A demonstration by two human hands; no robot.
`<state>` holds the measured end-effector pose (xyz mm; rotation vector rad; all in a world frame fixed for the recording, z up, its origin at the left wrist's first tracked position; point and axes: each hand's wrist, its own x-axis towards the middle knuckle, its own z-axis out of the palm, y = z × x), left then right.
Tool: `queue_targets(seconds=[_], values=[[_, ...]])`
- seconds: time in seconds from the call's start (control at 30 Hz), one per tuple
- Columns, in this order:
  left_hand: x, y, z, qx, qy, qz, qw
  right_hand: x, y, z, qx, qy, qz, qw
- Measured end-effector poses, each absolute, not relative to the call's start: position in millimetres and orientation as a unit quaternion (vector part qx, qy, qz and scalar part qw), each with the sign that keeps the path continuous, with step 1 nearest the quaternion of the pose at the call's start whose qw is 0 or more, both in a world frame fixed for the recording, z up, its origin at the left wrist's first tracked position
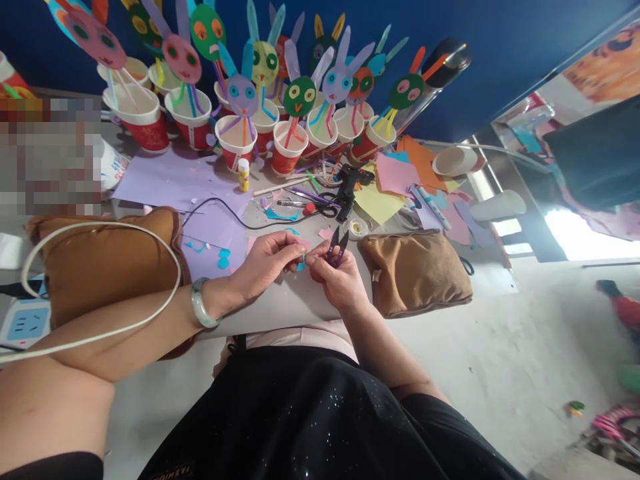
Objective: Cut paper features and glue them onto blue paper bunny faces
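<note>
Near the table's front edge my left hand (275,261) is closed in a pinch, with a small pink piece (301,245) at its fingertips. My right hand (340,277) is beside it, almost touching, its fingers wrapped round small dark scissors (339,247) whose blades point away from me. A small blue piece (301,263) shows between the two hands; which fingers grip it is hard to tell. Purple paper (160,180) with small blue cutouts (224,258) lies to the left of my hands.
Red-and-white cups (290,147) with paper rabbit figures line the back. A glue gun (350,190), glue bottle (243,175), tape roll (358,228) and coloured paper (380,203) lie ahead. Brown cushions (115,267) flank my arms. A white cable (100,333) loops over my left forearm.
</note>
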<state>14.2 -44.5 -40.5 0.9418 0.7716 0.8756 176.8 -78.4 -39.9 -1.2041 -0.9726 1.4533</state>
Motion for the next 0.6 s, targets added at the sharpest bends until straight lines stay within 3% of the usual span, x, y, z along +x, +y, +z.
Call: queue_targets(seconds=[0.6], values=[[13,-47,-29,0.486,0.354,0.333,0.726,182,-74,-29,-0.491,-0.366,0.582,0.535]])
